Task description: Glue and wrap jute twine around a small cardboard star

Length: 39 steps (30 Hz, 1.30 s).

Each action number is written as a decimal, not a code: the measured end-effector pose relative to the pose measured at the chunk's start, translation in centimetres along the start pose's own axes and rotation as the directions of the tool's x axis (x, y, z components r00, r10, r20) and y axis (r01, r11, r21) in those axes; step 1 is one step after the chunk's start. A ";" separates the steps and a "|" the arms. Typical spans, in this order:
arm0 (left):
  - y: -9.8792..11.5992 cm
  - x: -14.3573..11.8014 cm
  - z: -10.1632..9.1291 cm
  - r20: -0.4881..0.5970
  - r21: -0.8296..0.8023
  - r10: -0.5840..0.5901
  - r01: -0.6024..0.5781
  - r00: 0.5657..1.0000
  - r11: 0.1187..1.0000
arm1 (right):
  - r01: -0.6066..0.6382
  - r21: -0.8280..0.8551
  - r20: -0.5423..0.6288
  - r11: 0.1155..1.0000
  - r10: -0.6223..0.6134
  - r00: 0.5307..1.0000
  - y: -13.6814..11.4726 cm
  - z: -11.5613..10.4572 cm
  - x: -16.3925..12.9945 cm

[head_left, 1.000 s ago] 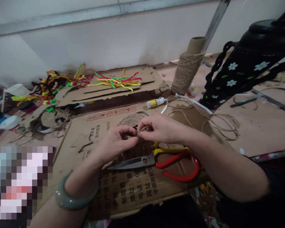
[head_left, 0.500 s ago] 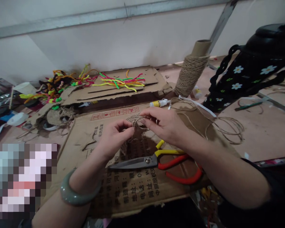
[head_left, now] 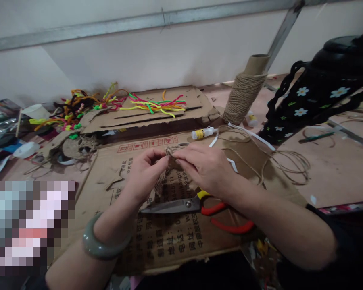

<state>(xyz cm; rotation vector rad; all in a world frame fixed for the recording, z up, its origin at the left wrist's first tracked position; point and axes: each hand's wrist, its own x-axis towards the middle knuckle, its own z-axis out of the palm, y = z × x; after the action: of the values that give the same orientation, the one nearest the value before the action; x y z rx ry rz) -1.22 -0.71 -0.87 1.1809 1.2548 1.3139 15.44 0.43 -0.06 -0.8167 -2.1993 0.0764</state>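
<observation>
Between my hands is a ring wound with brown jute twine (head_left: 160, 184), partly hidden by my fingers. My left hand (head_left: 148, 169) pinches its near left side, thumb against fingers. My right hand (head_left: 204, 165) is closed on the twine at the ring's upper edge, its fingertips close to my left thumb. Just below the hands lie scissors (head_left: 175, 206) with red and yellow handles, blades pointing left. They rest on a printed cardboard sheet (head_left: 115, 217). Loose jute twine (head_left: 290, 165) trails off to the right in loops.
A spool of jute twine (head_left: 243, 96) stands at the back right beside a black flowered bottle (head_left: 305, 92). A small glue bottle (head_left: 202, 133) lies behind my hands. Colourful pipe cleaners (head_left: 157, 105) are on a raised cardboard piece (head_left: 196, 94); more clutter fills the left.
My right hand has come in closer to my left, its fingers now pressed together at the ring's top. It has also dropped slightly, covering more of the scissors' yellow handle.
</observation>
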 end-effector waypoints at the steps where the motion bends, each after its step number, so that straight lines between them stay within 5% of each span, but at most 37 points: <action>1: -0.1 0.0 0.0 0.003 -0.003 0.003 -0.003 1.000 1.000 | -0.011 -0.020 0.012 1.000 0.011 1.000 0.0 0.0 0.0; 25: 0.3 -0.2 0.0 0.038 0.039 -0.040 0.038 0.998 0.999 | -0.073 -0.059 0.076 0.996 0.078 0.994 -0.2 -0.7 0.0; 32: 0.8 -0.6 0.1 0.098 0.087 -0.118 0.109 0.988 0.990 | -0.110 0.158 -0.006 0.981 0.112 0.994 0.7 -0.9 0.5; 39: 1.0 -0.9 -0.2 0.249 0.220 -0.177 0.123 0.952 0.968 | -0.248 0.378 0.209 0.892 0.179 0.961 1.6 -1.0 1.2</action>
<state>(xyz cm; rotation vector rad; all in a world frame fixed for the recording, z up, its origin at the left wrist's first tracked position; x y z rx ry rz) -1.39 -1.63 0.10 1.3269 1.2727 0.8966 16.43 2.21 0.93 -0.8348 -2.1315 0.7088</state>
